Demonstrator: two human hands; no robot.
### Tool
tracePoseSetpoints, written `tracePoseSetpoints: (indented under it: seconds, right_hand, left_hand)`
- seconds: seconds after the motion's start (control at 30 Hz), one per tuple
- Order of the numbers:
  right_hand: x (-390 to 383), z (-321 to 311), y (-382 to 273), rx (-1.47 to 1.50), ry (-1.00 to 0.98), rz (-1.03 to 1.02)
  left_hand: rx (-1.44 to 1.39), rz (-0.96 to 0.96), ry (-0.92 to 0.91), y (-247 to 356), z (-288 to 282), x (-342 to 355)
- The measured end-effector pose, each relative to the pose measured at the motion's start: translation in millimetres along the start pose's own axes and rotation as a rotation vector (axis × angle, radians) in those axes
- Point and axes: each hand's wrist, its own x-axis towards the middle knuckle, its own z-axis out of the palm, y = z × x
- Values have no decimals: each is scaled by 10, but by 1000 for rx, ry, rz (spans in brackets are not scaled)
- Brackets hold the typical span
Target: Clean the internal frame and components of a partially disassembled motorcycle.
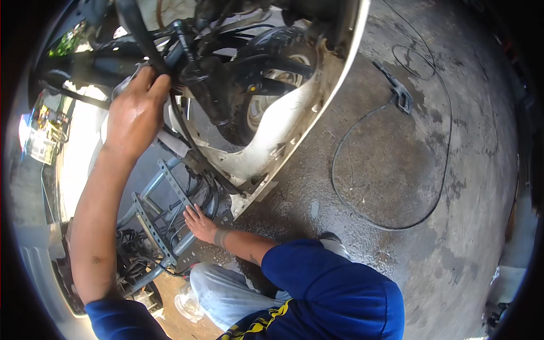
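Observation:
A scooter or small motorcycle with a white body panel (277,127) stands at the top of the view, its dark frame and mechanical parts exposed. My left hand (136,110) reaches up among them, fingers closed beside a thick black tube (136,28); what they grip is hidden behind the hand. Lower down, my right hand (199,224) is open, fingers spread and stretched toward a perforated metal stand (153,226). Its fingertips lie at the stand's edge, near black cables (209,195). Whether they press on the metal, I cannot tell.
A wheel (260,107) shows behind the white panel. On the wet concrete floor at right lies a pressure-washer gun (399,93) with its looping black hose (334,164). A clear plastic container (188,303) sits near my knee (218,289). Dark mechanical parts (133,269) lie at lower left.

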Motion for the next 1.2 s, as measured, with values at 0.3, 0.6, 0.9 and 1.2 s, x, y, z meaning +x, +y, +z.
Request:
tracePoseSetpoints:
  seconds: [0.3,0.6,0.9,1.2]
  right_hand:
    - [15,42,65,39,1,-77]
    - [98,-175,-62,75,-47,-205]
    - [156,-414,-11,69,-364,-250]
    - [-762,-1313,937,497,-379,-323]
  left_hand:
    - [-137,-33,432,-116,-817,-968]
    - [-452,-924,343,-144,-1044,-4134]
    - [-599,-1466,-393,1163,-370,-6511]
    - [-651,-1343,-620,1748,256,-6346]
